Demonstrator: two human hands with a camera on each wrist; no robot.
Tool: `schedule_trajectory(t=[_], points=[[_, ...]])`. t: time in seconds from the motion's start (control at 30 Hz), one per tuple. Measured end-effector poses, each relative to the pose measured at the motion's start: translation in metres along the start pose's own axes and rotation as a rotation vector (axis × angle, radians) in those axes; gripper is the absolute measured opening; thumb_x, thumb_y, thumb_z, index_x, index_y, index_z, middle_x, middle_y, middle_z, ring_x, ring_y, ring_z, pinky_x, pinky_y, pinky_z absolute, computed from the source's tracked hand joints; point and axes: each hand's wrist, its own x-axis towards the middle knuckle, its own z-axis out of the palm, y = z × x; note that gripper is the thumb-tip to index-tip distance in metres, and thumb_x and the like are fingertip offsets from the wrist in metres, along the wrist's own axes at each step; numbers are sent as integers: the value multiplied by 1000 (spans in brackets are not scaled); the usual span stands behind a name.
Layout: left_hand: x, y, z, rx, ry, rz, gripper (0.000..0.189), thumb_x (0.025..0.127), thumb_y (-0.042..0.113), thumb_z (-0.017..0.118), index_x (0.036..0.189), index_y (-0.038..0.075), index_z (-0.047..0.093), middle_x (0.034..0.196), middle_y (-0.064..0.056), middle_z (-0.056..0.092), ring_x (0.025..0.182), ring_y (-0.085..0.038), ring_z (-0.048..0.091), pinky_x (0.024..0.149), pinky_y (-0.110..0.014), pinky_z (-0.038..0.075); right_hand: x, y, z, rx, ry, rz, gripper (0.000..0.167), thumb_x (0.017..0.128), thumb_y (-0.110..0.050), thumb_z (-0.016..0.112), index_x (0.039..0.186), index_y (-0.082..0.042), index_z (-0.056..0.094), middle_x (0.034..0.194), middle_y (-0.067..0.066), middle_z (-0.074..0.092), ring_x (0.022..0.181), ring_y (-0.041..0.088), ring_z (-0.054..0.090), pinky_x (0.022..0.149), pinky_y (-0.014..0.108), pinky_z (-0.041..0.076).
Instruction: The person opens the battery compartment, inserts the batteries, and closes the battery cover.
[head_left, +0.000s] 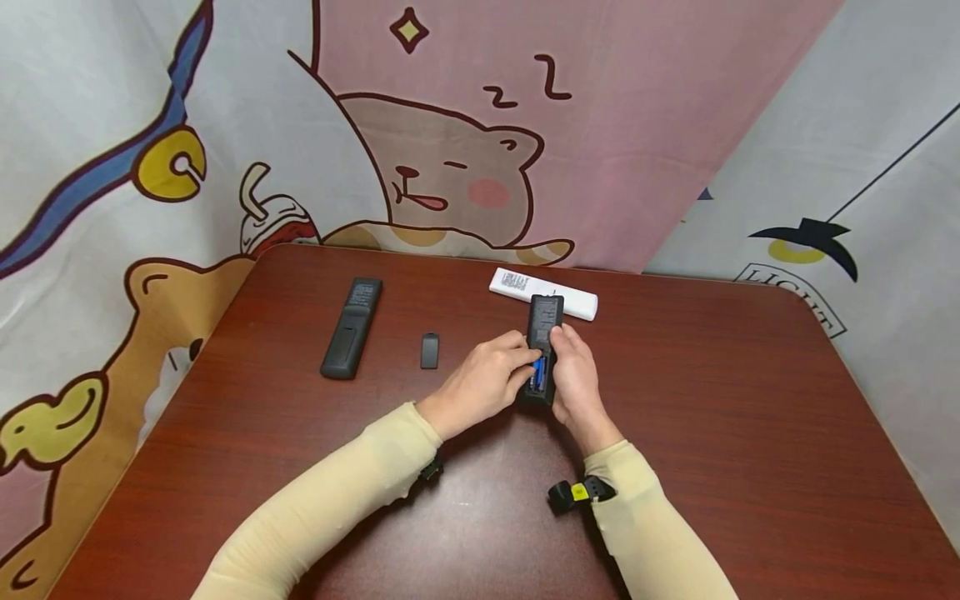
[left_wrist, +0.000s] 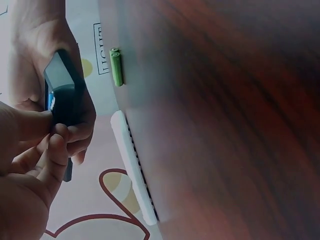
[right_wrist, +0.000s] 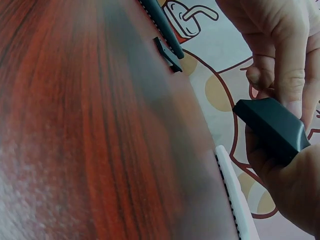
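Above the counter [head_left: 712, 392], the right hand [head_left: 577, 375] is clamping its fingers round the black remote [head_left: 546, 315], while the left hand [head_left: 483, 375] is working at its blue batteries [head_left: 539, 374], whether pinching them I cannot tell

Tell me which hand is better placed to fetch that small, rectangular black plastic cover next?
Probably the left hand: it is nearer the cover, which lies on its side. The right hand grips the long black plastic remote control, so it would likely have to let go first.
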Motion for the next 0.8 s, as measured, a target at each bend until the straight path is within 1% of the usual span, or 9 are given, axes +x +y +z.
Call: schedule_trajectory(t=[0.3, 0.4, 0.5, 0.67, 0.8], points=[[-4, 0, 6, 68, 9, 58, 29, 99, 6, 68, 126, -5, 70, 110, -11, 64, 88, -12, 61, 74, -20, 53, 2, 0, -1, 26, 5, -9, 43, 114, -25, 30, 148, 0, 42, 101, 7, 61, 82, 14, 64, 69, 28, 56], [-5, 1, 7, 74, 16, 72, 30, 99, 5, 68, 127, -7, 69, 109, -12, 64, 87, -13, 60, 73, -21, 53, 2, 0, -1, 32, -5, -17, 44, 114, -25, 29, 147, 1, 41, 103, 8, 61, 82, 13, 63, 68, 27, 56], [-5, 2, 7, 78, 16, 72, 30, 100, 4, 67, 127, -7, 68, 109, -13, 63, 87, -13, 59, 72, -21, 52, 3, 0, -2, 24, -10, -12, 44, 114, -25, 29, 148, 0, 41, 105, 9, 62, 82, 13, 63, 68, 27, 56], [-6, 3, 6, 103, -27, 59, 32, 100, 7, 67, 129, -7, 67, 111, -12, 63, 87, -13, 58, 74, -21, 53, 3, 2, -3, 9, -3, 12, 44, 114, -26, 29, 149, -1, 41, 104, 8, 60, 82, 13, 63, 68, 28, 56], [-7, 3, 5, 126, -57, 51, 34, 100, 9, 68, 130, -6, 66, 112, -12, 62, 88, -12, 57, 75, -22, 52, 4, 4, -4, 8, -13, 20, 45, 114, -27, 30, 149, -2, 41, 105, 8, 60, 84, 14, 64, 69, 28, 56]])
